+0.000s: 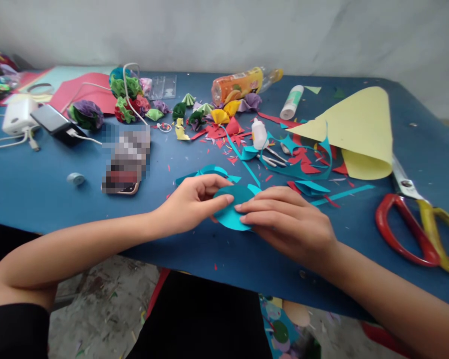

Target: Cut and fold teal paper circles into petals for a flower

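Note:
A round piece of turquoise paper [232,219] is between my hands, just above the front part of the table. My left hand [192,203] pinches it at the left, thumb on top and the other fingers behind. At its right side, my right hand [294,219] grips the edge, fingertips lying on the upper face; the right thumb is hidden. Folded turquoise paper pieces [207,174] lie just beyond my left hand. Beyond my right hand sit another folded turquoise piece [312,188] and a ring-shaped turquoise offcut [314,173].
Large scissors [407,214] with red and yellow handles lie at the right, beside rolled yellow paper [359,129]. A small white glue bottle [259,134] stands among red scraps [234,129]. Farther back are a drink bottle [239,87] and a glue stick [292,102]. A phone [127,159] lies left.

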Available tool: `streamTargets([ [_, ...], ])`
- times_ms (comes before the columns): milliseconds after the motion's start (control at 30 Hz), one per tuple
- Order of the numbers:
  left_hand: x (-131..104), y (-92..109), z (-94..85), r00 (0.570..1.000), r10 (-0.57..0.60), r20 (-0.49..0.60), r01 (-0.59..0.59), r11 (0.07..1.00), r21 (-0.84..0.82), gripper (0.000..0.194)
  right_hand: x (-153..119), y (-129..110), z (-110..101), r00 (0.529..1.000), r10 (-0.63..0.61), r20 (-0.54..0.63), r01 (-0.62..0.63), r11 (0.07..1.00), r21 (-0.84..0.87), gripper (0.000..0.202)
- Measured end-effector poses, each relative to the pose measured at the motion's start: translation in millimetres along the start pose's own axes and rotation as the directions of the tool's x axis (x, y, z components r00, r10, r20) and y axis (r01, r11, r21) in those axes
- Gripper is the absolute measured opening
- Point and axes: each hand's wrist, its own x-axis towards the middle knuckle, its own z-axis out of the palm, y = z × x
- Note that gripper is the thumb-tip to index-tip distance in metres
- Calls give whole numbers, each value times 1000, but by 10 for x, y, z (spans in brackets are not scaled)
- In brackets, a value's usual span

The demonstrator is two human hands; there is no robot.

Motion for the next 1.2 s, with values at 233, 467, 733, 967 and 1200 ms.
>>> streamTargets([
  [233, 13, -7, 11, 996, 32, -87, -32, 999, 7, 30, -15, -94, 2, 999, 27, -22, -27, 1000, -9, 15],
  [467, 3, -10, -28, 973, 167, -160, -148, 981, 125, 19, 37, -178, -7, 759, 632, 156, -570, 529, 629, 42],
  [733, -44, -13, -3, 939, 338, -63, -333, 940, 78, 9, 69, -137, 8, 723, 568, 393, -645, 351, 679, 37],
  [967, -73, -12, -30, 884, 459, -82, -432, 873, 224, 5, 95, -153, -39, 751, 552, 361, -590, 317, 743, 49],
  [1200, -62, -48, -42, 856, 514, -48, -484, 832, 270, 9, 96, -166, -15, 693, 619, 369, -648, 311, 695, 37],
])
